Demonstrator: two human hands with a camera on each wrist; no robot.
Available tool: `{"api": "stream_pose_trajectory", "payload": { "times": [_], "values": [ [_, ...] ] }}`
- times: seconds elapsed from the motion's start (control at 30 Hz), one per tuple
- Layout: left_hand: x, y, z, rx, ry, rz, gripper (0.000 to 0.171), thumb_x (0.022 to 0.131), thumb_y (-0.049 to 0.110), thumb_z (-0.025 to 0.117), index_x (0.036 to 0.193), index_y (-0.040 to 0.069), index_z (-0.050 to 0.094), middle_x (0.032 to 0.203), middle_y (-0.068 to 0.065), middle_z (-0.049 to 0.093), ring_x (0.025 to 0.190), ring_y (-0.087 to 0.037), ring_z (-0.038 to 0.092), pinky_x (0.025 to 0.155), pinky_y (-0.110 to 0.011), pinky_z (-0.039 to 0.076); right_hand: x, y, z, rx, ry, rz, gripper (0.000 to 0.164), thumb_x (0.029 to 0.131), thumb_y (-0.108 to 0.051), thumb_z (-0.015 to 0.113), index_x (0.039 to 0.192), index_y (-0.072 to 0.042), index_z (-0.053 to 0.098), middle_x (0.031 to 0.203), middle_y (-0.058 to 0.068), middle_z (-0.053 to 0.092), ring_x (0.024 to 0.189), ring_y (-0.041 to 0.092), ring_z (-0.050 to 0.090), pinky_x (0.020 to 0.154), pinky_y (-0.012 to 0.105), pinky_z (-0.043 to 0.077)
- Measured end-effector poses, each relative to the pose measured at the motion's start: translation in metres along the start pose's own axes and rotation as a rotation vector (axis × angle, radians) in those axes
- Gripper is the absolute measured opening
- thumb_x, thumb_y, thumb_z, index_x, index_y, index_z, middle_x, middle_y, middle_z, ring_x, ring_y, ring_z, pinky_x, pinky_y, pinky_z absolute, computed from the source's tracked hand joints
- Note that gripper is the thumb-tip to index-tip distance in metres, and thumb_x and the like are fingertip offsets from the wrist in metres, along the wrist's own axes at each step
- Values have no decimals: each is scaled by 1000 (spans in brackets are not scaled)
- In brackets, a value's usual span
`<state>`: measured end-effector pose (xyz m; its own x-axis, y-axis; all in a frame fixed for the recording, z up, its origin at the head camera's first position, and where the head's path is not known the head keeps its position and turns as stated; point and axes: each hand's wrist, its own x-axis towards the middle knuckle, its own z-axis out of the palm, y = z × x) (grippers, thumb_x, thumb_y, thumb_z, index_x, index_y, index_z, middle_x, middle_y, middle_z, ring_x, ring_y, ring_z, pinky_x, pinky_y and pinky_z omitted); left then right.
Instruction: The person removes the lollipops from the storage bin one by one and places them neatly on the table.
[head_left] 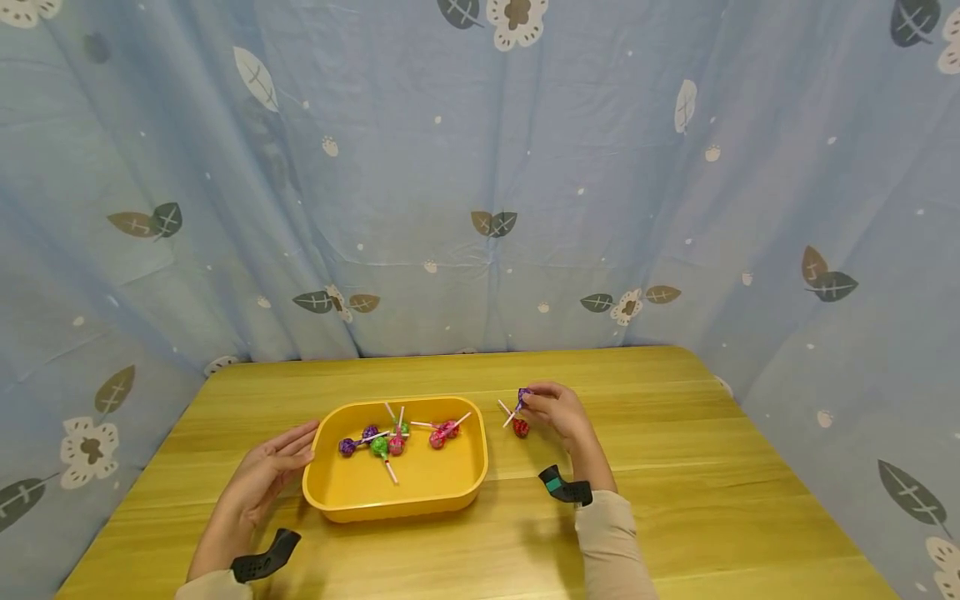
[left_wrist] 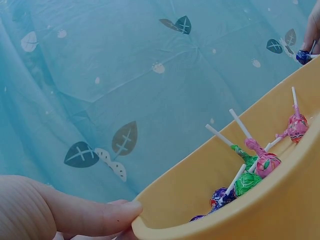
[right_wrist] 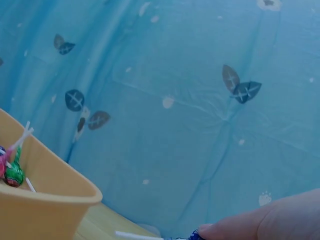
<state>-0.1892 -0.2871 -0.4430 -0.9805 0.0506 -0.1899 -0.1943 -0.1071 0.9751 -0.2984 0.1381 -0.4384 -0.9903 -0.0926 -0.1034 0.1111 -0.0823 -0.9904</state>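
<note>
A yellow plastic tray (head_left: pixel 397 505) holds several wrapped lollipops. At its left end my left hand (head_left: pixel 258 471) rests against the outside, fingers fairly straight; the thumb (left_wrist: pixel 120 212) touches the rim in the left wrist view. To the right of the tray, my right hand (head_left: pixel 558 410) pinches a purple lollipop (head_left: pixel 523 397) by its wrapped head, the white stick pointing down and left. A red lollipop (head_left: pixel 521 427) lies on the table just below that hand. Only the blue-purple wrapper (right_wrist: pixel 196 235) and stick show at the bottom of the right wrist view.
Inside the tray, purple lollipops (head_left: pixel 347 447) lie at the left, green ones (head_left: pixel 379 446) in the middle and pink ones (head_left: pixel 437 439) to the right. The wood-grain table (head_left: pixel 712 500) runs back to a blue patterned curtain (head_left: pixel 420 183).
</note>
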Motion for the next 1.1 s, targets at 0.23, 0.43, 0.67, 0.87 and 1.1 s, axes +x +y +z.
{"api": "stream_pose_trajectory", "payload": {
  "times": [0.23,0.43,0.67,0.87,1.1],
  "values": [
    [0,1,-1,-5,0,-3,68,96,4,58,151,-3,20,146,-7,38,108,1,58,94,-28,48,5,8,-8,18,32,37,38,94,3,58,130,12,50,104,20,62,87,23,67,93,46,50],
    [-1,2,1,-21,1,5,69,95,3,59,151,-4,20,143,-3,43,107,0,59,94,-28,48,8,13,-14,42,104,59,34,94,3,58,126,13,53,101,19,62,86,24,68,90,42,52],
    [-1,1,3,6,13,-5,67,96,3,58,151,-3,21,149,-13,31,107,2,58,94,-28,48,10,19,-21,-5,151,119,34,95,0,58,125,14,48,105,23,59,90,28,67,86,39,54],
    [0,1,1,-11,16,-7,68,95,3,58,152,-3,20,147,-8,35,105,3,58,93,-26,49,10,25,-21,-7,169,130,34,95,-2,59,125,13,51,98,24,62,81,27,69,81,38,56],
    [0,0,2,-32,10,-14,70,95,2,59,152,-3,19,145,-5,39,104,3,59,93,-27,49,4,29,-19,-72,198,106,31,95,-8,61,119,12,59,91,22,66,74,24,70,73,34,58]
  ]
}}
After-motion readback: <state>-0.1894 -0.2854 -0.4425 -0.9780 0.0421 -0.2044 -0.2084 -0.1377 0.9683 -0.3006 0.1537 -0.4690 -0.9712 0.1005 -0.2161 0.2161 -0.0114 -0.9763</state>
